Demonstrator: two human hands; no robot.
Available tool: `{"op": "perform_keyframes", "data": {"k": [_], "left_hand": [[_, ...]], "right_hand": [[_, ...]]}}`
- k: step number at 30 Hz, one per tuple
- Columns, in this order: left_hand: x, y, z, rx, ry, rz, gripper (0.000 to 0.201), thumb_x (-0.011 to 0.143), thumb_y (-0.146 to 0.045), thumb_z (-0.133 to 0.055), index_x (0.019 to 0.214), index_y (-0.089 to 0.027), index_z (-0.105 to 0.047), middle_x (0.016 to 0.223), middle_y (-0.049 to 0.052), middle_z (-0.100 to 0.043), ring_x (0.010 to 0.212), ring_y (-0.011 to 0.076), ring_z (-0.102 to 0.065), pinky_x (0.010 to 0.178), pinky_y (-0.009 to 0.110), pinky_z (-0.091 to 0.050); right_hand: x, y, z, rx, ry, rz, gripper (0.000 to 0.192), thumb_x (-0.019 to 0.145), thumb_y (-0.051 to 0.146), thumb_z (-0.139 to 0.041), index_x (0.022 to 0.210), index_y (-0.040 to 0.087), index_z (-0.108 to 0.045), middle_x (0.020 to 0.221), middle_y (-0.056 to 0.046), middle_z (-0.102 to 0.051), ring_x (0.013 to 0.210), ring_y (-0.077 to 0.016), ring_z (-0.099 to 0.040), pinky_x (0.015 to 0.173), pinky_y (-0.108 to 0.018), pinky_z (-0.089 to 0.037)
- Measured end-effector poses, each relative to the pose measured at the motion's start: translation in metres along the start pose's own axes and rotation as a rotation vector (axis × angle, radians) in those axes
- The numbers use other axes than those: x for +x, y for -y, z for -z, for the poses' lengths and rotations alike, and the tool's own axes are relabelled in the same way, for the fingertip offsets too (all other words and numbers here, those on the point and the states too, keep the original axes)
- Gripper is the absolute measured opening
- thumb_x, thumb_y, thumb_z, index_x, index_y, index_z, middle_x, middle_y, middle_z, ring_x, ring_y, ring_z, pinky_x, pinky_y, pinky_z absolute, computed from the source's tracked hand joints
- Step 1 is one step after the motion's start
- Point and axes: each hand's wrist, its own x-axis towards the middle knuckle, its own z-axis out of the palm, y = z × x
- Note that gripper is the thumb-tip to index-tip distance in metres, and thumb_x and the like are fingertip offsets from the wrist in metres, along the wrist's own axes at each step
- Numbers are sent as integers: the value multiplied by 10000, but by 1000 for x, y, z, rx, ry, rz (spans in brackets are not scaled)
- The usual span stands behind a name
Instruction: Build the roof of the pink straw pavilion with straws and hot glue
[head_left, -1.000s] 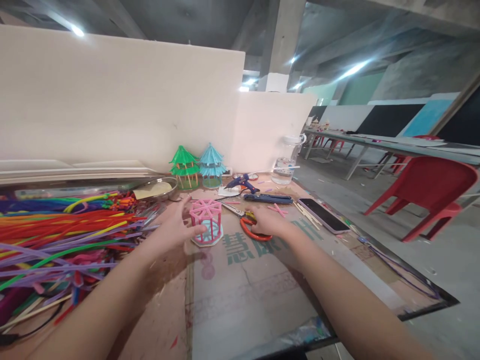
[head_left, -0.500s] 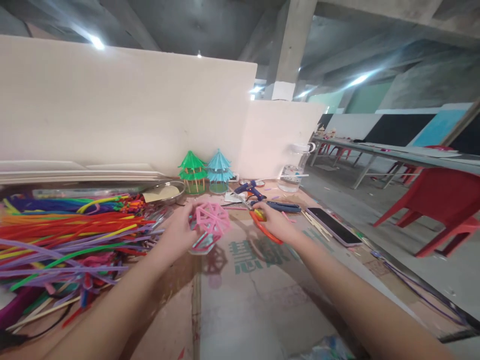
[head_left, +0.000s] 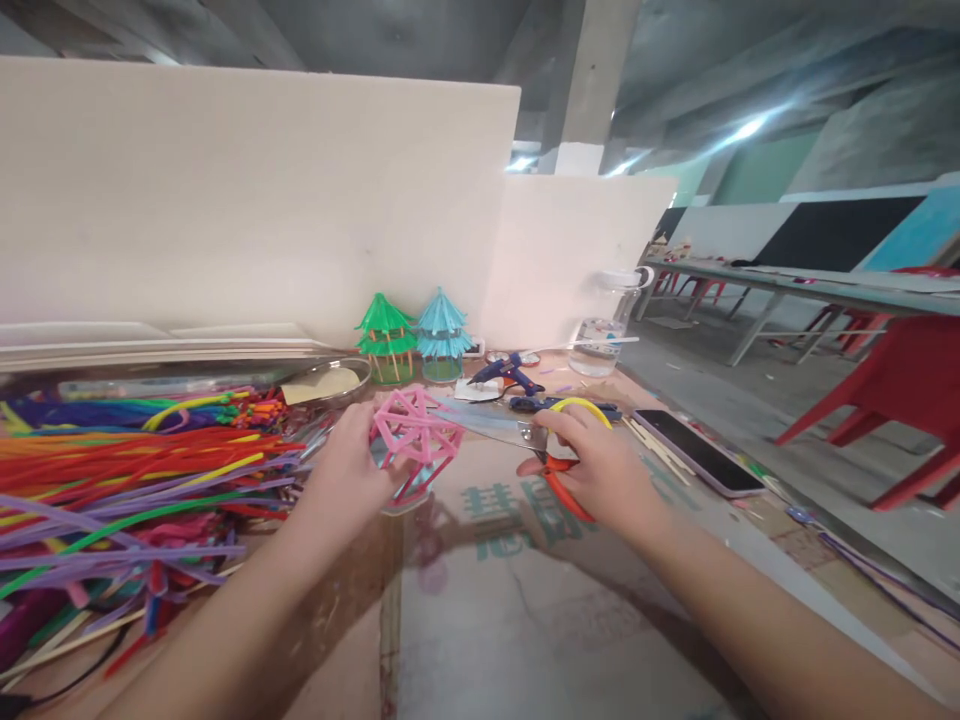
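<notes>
My left hand (head_left: 358, 460) is wrapped round a small pagoda frame (head_left: 417, 432) with a pink pipe-cleaner roof and a pale base. In my right hand (head_left: 600, 462) is a pair of scissors (head_left: 556, 478) with orange and yellow handles. The blurred blades point left and reach the pink roof; whether they touch it I cannot tell. Behind the hands stand a green model pavilion (head_left: 386, 340) and a blue model pavilion (head_left: 442, 335). A blue glue gun (head_left: 506, 372) lies just beyond the blades.
Colourful pipe cleaners (head_left: 135, 470) are heaped at the left, before a metal bowl (head_left: 358, 375). A phone (head_left: 697, 450) lies beside wooden sticks (head_left: 656, 440) on the right. A clear jug (head_left: 600, 330) stands at the back. Red chair (head_left: 885, 400) beyond the table.
The scissors have come up off the table area in my right hand, their blades now swung left to the pink roof. My left hand keeps its hold on the pagoda frame.
</notes>
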Motion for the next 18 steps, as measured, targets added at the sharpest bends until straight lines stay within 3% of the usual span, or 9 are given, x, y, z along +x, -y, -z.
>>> {"op": "perform_keyframes", "data": {"k": [6, 14, 18], "left_hand": [[1, 0, 4, 52, 57, 58, 404, 710, -340, -676, 1089, -213, -614, 1184, 122, -650, 1149, 353, -588, 1011, 494, -451], [4, 0, 4, 95, 68, 95, 399, 692, -365, -634, 1042, -174, -619, 1110, 150, -660, 1086, 384, -607, 957, 537, -465], [4, -1, 3, 100, 47, 61, 387, 686, -398, -631, 1016, -196, -628, 1044, 118, -676, 1033, 366, -623, 900, 493, -489]], "right_hand": [[0, -3, -1, -178, 67, 87, 344, 904, 518, -611, 1081, 229, -672, 861, -69, -613, 756, -218, -592, 621, -285, -424], [-1, -5, -5, -175, 81, 112, 371, 912, 517, -601, 1105, 207, -670, 868, -72, -619, 747, -213, -600, 643, -286, -438], [-3, -7, -7, -178, 73, 131, 337, 929, 493, -588, 1086, 207, -670, 887, -74, -631, 773, -211, -612, 675, -289, -449]]}}
